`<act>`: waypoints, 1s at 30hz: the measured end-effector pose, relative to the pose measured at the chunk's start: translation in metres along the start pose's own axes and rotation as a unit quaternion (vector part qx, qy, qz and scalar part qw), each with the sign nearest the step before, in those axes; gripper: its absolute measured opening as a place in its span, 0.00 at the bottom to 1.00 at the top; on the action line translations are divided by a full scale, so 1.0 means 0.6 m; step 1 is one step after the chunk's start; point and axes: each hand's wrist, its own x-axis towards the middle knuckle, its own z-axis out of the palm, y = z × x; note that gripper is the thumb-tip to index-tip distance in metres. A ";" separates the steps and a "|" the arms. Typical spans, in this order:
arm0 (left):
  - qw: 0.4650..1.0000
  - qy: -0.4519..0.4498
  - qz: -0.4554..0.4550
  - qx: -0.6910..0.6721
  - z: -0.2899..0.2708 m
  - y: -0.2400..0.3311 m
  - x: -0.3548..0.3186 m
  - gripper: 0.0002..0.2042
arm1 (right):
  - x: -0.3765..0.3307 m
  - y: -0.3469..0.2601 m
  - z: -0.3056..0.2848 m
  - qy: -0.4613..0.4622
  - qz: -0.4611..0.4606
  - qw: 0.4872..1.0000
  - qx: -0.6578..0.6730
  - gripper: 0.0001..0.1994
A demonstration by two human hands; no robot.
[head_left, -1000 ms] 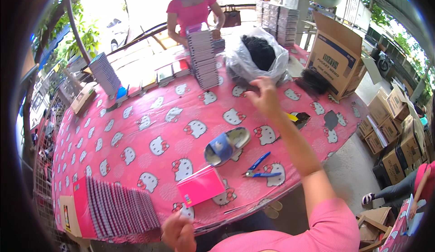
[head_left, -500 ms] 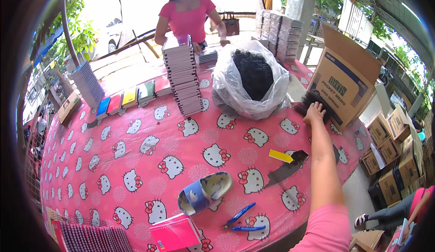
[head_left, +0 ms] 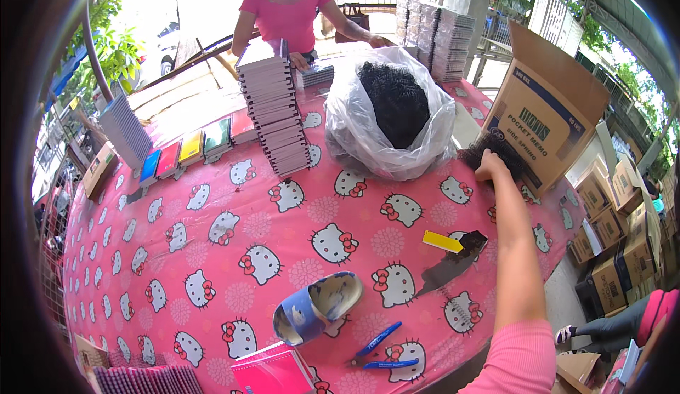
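My right hand point(head_left: 490, 167) reaches far across the table, its fingers closed on a bunch of thin black binding coils point(head_left: 511, 156) beside an open cardboard carton point(head_left: 542, 121). The fingertips sink partly out of sight among the coils. To the left of that hand, a clear plastic bag point(head_left: 343, 128) holds a big dark mass of similar coils point(head_left: 393, 104). My left hand is not in view.
On the pink patterned tablecloth point(head_left: 234, 273) lie a blue slipper point(head_left: 301, 318), two blue pens point(head_left: 380, 339), a yellow strip point(head_left: 442, 241) and pink notebooks point(head_left: 273, 371). A tall notebook stack point(head_left: 273, 114) stands mid-table. A person in pink point(head_left: 287, 15) works opposite. Cartons point(head_left: 616, 252) fill the right side.
My right hand's spread fingers have drawn together on the coils. The person opposite has stretched an arm toward the plastic bag. The view has shifted slightly.
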 end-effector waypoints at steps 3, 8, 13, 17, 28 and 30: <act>1.000 0.004 -0.001 -0.011 -0.002 -0.008 -0.005 0.11 | -0.016 0.002 0.010 0.034 -0.021 0.999 0.027 0.34; 1.000 -0.009 0.007 -0.025 0.002 -0.001 0.010 0.16 | -0.073 -0.014 -0.012 0.100 -0.034 0.987 0.120 0.28; 0.999 -0.014 0.020 -0.027 0.001 0.009 0.016 0.18 | -0.121 -0.043 -0.037 0.144 -0.056 0.981 0.120 0.28; 1.000 -0.017 0.005 -0.003 -0.002 0.030 0.007 0.18 | -0.131 -0.051 -0.050 0.150 -0.097 0.977 0.116 0.30; 0.995 -0.097 0.030 0.018 -0.032 -0.007 -0.002 0.20 | -0.407 -0.071 -0.080 0.082 -0.281 0.942 0.162 0.32; 0.994 -0.101 0.040 -0.001 -0.032 0.000 0.000 0.19 | -0.527 -0.091 -0.064 0.046 -0.315 0.922 0.221 0.34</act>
